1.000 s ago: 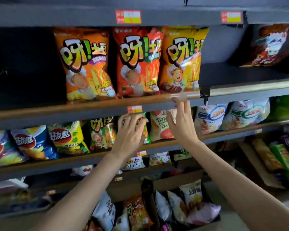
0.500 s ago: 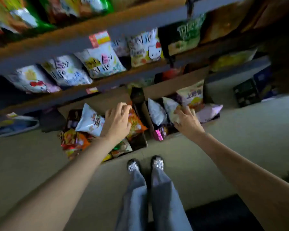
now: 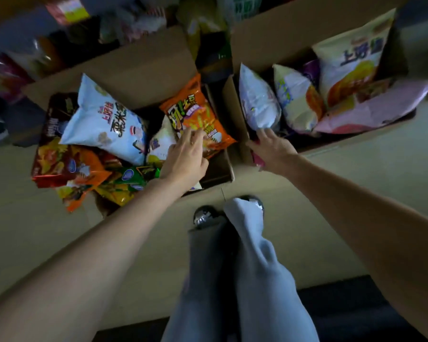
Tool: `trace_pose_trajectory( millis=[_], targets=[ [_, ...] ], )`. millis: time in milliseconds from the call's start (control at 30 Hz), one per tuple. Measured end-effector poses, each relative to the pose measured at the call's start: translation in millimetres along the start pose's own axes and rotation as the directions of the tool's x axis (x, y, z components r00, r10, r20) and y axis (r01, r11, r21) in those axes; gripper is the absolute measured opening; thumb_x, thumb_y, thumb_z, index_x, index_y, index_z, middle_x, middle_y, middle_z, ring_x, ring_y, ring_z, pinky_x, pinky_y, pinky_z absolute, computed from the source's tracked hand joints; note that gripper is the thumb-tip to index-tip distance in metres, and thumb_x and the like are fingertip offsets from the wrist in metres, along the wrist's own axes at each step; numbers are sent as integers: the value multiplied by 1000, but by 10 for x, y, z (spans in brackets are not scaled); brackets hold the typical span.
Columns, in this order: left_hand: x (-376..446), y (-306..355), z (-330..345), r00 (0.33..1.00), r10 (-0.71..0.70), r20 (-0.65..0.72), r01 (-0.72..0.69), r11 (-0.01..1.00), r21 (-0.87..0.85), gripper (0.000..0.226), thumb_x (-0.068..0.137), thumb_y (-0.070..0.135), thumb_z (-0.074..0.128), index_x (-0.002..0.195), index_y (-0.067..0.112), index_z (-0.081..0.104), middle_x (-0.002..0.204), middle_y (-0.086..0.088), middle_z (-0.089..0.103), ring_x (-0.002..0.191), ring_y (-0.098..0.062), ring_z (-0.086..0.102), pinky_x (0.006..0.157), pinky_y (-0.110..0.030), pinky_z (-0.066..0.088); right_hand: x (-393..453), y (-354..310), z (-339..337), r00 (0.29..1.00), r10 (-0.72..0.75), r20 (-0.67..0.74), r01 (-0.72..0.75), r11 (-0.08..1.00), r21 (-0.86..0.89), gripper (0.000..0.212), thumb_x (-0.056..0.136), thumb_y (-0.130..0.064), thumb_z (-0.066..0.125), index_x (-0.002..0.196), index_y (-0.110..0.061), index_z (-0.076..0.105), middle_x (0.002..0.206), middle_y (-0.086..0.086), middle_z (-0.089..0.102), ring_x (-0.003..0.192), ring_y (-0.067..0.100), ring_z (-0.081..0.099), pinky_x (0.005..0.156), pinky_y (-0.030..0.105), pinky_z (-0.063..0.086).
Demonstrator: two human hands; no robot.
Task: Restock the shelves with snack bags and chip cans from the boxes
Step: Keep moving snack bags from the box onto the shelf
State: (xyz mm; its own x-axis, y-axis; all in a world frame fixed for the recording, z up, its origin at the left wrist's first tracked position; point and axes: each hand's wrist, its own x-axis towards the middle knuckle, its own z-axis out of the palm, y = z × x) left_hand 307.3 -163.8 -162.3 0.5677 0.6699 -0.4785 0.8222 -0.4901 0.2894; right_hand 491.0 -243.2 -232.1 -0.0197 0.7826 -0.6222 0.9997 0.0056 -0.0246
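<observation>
Heaped snack bags [image 3: 101, 122] crowd the left box [image 3: 143, 67]; a bare corner gap [image 3: 218, 166] stays open.

Two open cardboard boxes stand side by side on the floor below the shelves, flaps up. The left box [image 3: 134, 67] is heaped with snack bags: a puffy pale-blue bag [image 3: 101, 122] lies tilted across the top, an orange bag [image 3: 195, 107] leans against the box's right wall, a dark red bag [image 3: 52, 144] stands along the left side, and orange, green and yellow bags [image 3: 119, 178] spill over the near edge. The right box [image 3: 277, 30] holds bags standing on edge: a white one [image 3: 257, 99] nearest its left wall, a white-and-orange one [image 3: 297, 99] beside it, a cream bag [image 3: 351, 58] upright at the back, and a pink bag [image 3: 376, 112] lying across the near right corner.
</observation>
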Motion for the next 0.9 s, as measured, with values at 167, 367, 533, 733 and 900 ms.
trace_pose_trajectory(
  millis=[167,367,533,733,900],
  targets=[
    [-271,231,-778,996,93,-16,-94,970,-223,55,82,14,64,131,8,39,131,-12,42,116,-31,48,87,-34,38,-477,183,-1258,1000,1,25,-10,924,382,62,72,-31,71,128,-14,49,119,17,47,111,34,48,84,38,46],
    [-796,723,-2920,957,235,173,-144,896,-420,86,70,31,80,140,18,33,129,11,42,120,-7,40,97,-16,29,-1641,67,-3874,979,-192,-71,201,832,516,44,82,-25,68,124,-20,55,106,-1,58,98,13,53,75,16,38],
    [-1609,572,-4528,962,234,142,-101,784,-612,70,68,30,82,129,26,48,127,11,55,119,-11,51,97,-28,42,-2547,-390,-5381,951,-196,-238,308,584,751,80,69,-43,72,138,-30,35,123,-10,49,112,7,49,81,13,44],
    [-2782,-448,-5892,957,229,-180,-278,532,-800,72,27,58,88,89,27,72,96,6,73,87,-7,68,76,-20,54,-3029,-1390,-6314,915,-251,-316,402,513,759,70,77,-49,69,134,-22,38,133,-10,48,114,4,51,89,20,47],
    [-3400,-1423,-6639,914,50,-402,-404,186,-896,39,38,44,89,64,19,76,74,3,74,66,-7,69,63,-21,56,-3050,-2554,-6756,886,-325,-331,451,434,780,87,63,-61,73,133,-27,34,128,-17,49,106,-11,52,86,11,47]
  ],
)
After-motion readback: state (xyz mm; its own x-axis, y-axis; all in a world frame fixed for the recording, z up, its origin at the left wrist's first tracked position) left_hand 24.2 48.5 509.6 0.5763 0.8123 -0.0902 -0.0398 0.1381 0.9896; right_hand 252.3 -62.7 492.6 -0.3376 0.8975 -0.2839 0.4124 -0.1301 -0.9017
